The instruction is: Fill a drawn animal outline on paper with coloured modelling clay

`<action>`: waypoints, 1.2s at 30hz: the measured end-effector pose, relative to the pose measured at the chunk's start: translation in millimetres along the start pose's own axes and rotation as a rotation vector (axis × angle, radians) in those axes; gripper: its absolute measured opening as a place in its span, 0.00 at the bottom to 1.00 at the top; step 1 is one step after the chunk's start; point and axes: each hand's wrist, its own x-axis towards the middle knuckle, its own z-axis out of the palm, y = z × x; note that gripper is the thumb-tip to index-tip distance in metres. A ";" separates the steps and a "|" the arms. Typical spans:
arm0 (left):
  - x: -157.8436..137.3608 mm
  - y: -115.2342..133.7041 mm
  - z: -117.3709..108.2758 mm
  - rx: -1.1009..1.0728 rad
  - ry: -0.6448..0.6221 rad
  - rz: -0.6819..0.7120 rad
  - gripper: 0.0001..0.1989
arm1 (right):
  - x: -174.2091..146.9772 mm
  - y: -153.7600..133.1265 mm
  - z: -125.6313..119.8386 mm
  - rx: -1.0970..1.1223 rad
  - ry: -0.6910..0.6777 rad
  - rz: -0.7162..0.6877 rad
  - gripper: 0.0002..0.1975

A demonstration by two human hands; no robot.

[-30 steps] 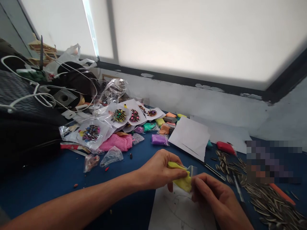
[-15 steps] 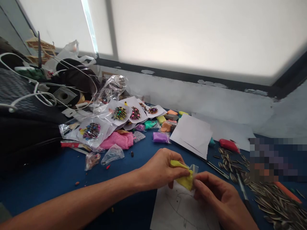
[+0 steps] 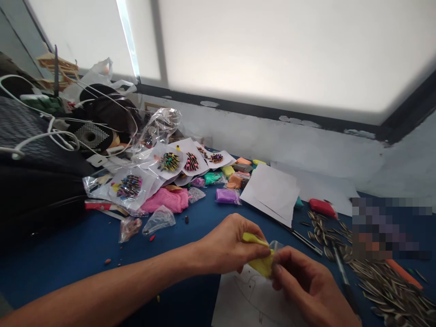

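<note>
My left hand (image 3: 235, 243) pinches a packet of yellow modelling clay (image 3: 261, 264) between thumb and fingers. At the packet's right end, my right hand (image 3: 303, 281) grips the clear plastic wrapper (image 3: 276, 245) with thumb and fingertips. Both hands hover over a sheet of white paper (image 3: 235, 302) that bears a pencil drawing, partly hidden by the hands. What the right fingertips cover cannot be seen.
Sunflower seeds (image 3: 388, 286), a pen (image 3: 342, 268) and a red clay packet (image 3: 323, 207) lie to the right. Behind are stacked paper (image 3: 270, 190), a purple packet (image 3: 228, 196) and seed-decorated crafts (image 3: 131, 186). Cables and a black bag (image 3: 37, 181) crowd the left.
The right hand has shifted slightly down and left while holding the wrapper. The yellow packet has tilted a little lower; the left hand keeps its hold.
</note>
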 end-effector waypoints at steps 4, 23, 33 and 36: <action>1.9 -3.3 -0.2 0.026 -0.004 0.001 0.10 | -0.8 -4.5 2.2 -0.018 -0.046 0.008 0.17; 3.2 7.3 -9.2 -0.069 -0.091 0.071 0.19 | 3.6 3.3 -6.3 -0.069 0.027 -0.054 0.21; 3.0 9.6 -10.3 -0.043 -0.046 0.055 0.15 | -0.8 -1.4 -3.1 -0.097 0.103 -0.096 0.18; 2.6 10.0 -9.8 -0.038 -0.035 0.024 0.13 | -1.5 -2.2 -1.4 -0.063 0.108 -0.095 0.17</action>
